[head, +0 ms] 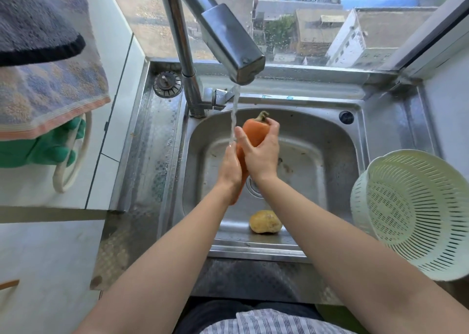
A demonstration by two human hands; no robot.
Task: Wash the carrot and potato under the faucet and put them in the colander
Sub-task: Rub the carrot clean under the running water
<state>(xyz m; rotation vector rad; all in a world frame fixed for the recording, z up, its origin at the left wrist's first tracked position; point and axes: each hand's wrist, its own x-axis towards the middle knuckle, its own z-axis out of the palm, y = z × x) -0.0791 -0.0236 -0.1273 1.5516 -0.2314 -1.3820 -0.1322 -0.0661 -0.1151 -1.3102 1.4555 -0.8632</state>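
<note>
Carrot point(255, 134) sits gripped in our right hand point(261, 153) and left hand point(232, 170) under the faucet point(233, 54); wet, it could slip into the sink point(330, 161).

One carrot point(254, 135), one potato point(265, 221), one colander point(416, 212).

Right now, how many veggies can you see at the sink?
2. The long orange carrot is held in both hands, left hand and right hand, under the running water. The round yellowish potato lies in the steel sink basin, near its front edge. The arms might hide more.
</note>
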